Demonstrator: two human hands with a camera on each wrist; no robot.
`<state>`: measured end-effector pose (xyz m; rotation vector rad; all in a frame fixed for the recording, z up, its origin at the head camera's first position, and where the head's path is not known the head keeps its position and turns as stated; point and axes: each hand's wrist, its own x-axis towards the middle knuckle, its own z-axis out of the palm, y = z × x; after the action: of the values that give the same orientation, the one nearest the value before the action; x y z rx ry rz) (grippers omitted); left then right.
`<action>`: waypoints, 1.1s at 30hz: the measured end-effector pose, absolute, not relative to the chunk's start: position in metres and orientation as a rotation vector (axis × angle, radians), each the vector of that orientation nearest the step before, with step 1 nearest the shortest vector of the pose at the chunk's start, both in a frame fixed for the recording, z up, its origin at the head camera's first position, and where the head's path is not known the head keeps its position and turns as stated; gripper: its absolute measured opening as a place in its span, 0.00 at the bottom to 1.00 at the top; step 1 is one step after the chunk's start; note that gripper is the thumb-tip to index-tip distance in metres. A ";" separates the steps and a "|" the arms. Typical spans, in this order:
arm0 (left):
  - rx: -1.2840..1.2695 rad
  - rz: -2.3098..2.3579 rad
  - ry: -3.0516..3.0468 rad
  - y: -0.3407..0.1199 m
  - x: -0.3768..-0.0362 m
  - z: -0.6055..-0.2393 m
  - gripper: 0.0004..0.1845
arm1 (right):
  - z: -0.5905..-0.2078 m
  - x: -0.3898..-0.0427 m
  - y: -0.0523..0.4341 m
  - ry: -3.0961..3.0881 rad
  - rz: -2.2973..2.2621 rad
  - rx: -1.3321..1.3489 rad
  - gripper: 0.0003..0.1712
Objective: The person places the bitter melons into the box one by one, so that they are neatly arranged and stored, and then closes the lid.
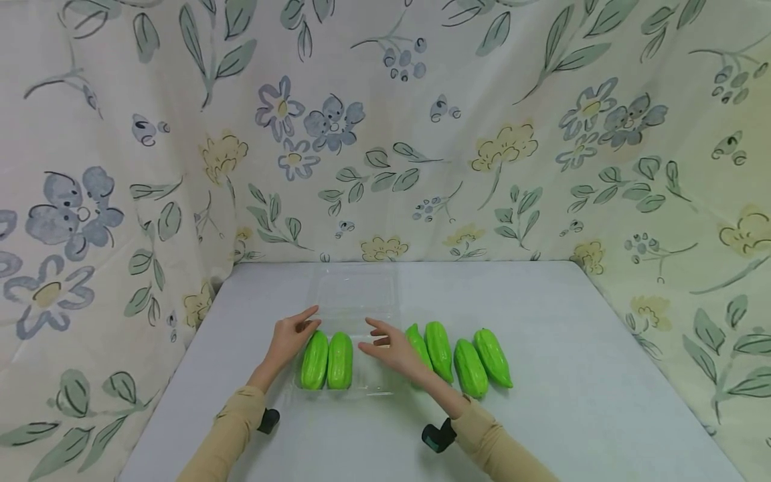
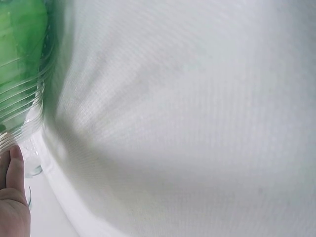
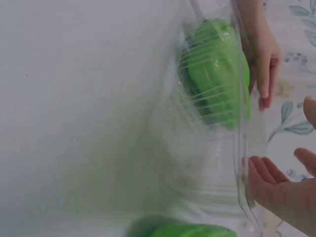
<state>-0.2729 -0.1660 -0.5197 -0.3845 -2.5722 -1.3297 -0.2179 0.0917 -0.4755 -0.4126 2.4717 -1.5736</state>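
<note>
A clear plastic clamshell box (image 1: 370, 371) stands with its lid (image 1: 355, 288) folded back. Two bright green, ridged gourds (image 1: 340, 360) lie side by side in its left part. My left hand (image 1: 290, 338) is at the box's left back corner, thumb close to the top of the outer gourd. In the left wrist view its fingers (image 2: 16, 170) are right at the ribbed plastic wall. Over the right part of the box is my right hand (image 1: 394, 349), fingers spread and nothing held. The right wrist view has its fingertips (image 3: 256, 170) right at the box's rim.
Several more green gourds (image 1: 470, 368) lie on the white table (image 1: 572, 335) to the right of the box, one partly hidden behind my right forearm. A floral cloth (image 1: 385, 134) hangs behind the table and along both sides.
</note>
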 end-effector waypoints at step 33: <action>-0.417 -1.318 -2.540 -0.165 -0.276 -0.523 0.21 | -0.445 -0.204 0.172 2.600 -1.565 -0.248 0.33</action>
<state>-0.2756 -0.1654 -0.5232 -0.4168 -2.5398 -1.3183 -0.2037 0.1718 -0.4452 -0.2484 2.5996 -1.5651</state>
